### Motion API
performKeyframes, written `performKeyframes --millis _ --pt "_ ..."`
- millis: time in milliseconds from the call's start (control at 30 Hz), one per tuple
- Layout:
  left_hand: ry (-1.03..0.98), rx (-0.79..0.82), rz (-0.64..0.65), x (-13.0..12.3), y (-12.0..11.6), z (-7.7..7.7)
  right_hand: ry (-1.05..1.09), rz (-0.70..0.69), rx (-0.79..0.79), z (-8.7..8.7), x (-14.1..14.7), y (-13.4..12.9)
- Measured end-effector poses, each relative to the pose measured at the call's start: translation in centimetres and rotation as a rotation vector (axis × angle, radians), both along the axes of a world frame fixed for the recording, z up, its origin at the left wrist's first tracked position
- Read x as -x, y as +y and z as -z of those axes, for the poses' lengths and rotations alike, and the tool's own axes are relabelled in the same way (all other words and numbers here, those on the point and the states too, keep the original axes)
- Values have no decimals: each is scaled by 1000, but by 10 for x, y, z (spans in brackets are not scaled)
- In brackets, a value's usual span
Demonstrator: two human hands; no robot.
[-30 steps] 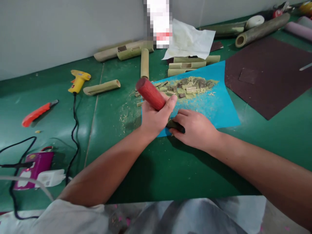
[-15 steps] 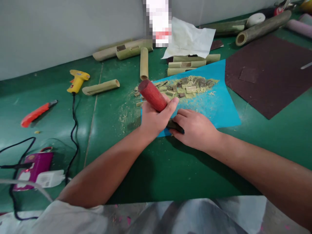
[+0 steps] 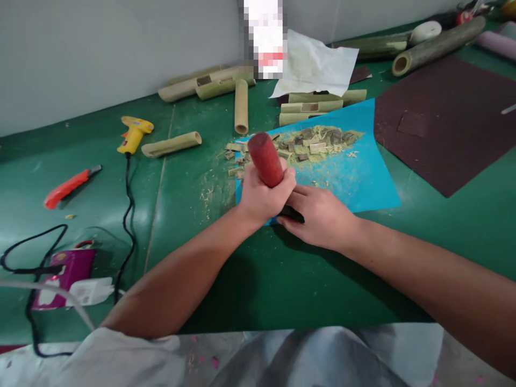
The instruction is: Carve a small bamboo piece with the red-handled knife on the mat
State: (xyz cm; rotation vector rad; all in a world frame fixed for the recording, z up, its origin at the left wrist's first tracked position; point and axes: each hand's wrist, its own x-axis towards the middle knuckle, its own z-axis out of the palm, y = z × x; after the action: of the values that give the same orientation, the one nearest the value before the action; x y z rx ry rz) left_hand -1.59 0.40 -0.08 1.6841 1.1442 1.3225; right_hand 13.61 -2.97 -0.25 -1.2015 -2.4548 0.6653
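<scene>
My left hand (image 3: 264,193) is closed round a thick red cylindrical handle (image 3: 266,161), whose end points up and away from me. The lower end of this tool is hidden by my hands. Close beside it, my right hand (image 3: 322,215) is closed on a dark piece (image 3: 293,214), mostly covered by the fingers; its kind does not show. Both hands are over the near edge of a blue sheet (image 3: 374,188). Beyond them on the sheet lies a heap of bamboo chips and shavings (image 3: 318,145).
Bamboo tubes (image 3: 241,107) lie along the back, some with cut slots. At left are a yellow glue gun (image 3: 135,133), a red-handled utility knife (image 3: 68,188) and a purple box with cables (image 3: 74,266). A dark brown sheet (image 3: 443,118) lies at right on the green table (image 3: 242,290).
The red handle has swung to the right and stands more upright, with my left hand turning along with it. My right hand stays nearly in place. The view has shifted slightly.
</scene>
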Motion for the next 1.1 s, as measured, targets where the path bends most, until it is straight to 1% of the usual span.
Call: performKeyframes --millis 67,167,233,300,433,633,833,967,1000,1067,1100 --pt "-63 44 -45 1 -2 -1 -52 24 7 -1 -1 1" --pt "-129 -7 -100 2 -1 -3 -91 41 7 -6 -3 3" --pt "-156 -37 -108 1 0 -3 -111 48 12 -8 -2 3" --pt "-160 -41 -79 0 1 -2 -135 51 25 -10 -1 3" --pt "-125 -63 -34 -1 1 1 -156 41 31 -11 0 2" --pt "-92 -60 -57 -1 0 2 -159 59 10 -10 -1 2" --pt "-14 -99 -40 1 -1 -1 -164 70 -35 -8 -3 1" --pt "5 -83 -24 2 -3 -5 -191 89 -33 -16 -4 -1" --pt "-1 -73 -26 2 -3 -5 -183 99 -17 -19 -6 -1" --pt "-9 -49 -26 2 -3 -6 -136 164 25 -27 -13 4" --pt "-14 -39 -20 1 -3 -6 -114 244 35 -30 -19 9"
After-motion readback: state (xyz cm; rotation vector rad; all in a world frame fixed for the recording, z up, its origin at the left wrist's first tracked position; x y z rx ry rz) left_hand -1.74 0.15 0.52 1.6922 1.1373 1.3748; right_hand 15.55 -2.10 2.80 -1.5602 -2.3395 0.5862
